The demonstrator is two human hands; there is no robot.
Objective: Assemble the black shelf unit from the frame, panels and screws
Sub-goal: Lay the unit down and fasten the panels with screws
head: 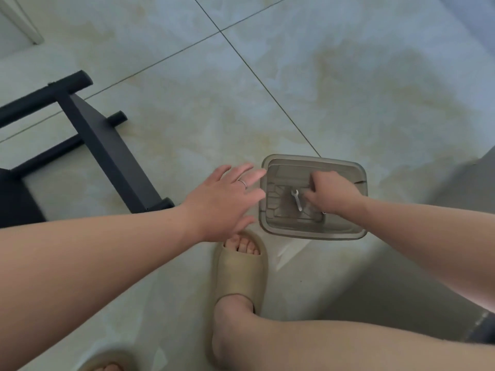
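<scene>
A clear grey plastic box [345,167] sits on the tiled floor in front of me. A small silver wrench [296,199] lies on its bottom. My right hand [332,192] reaches down into the box beside the wrench, fingers curled; what they pinch is hidden. My left hand [222,202] hovers with spread fingers just left of the box's rim, holding nothing. The black shelf unit [107,145] lies on its side at the left, with round tubes and a flat panel.
My foot in a beige slipper [241,274] stands just below the box, and a second slipper [107,364] shows at the bottom edge. A white post [24,20] stands at the top left. A grey surface [463,183] rises at the right.
</scene>
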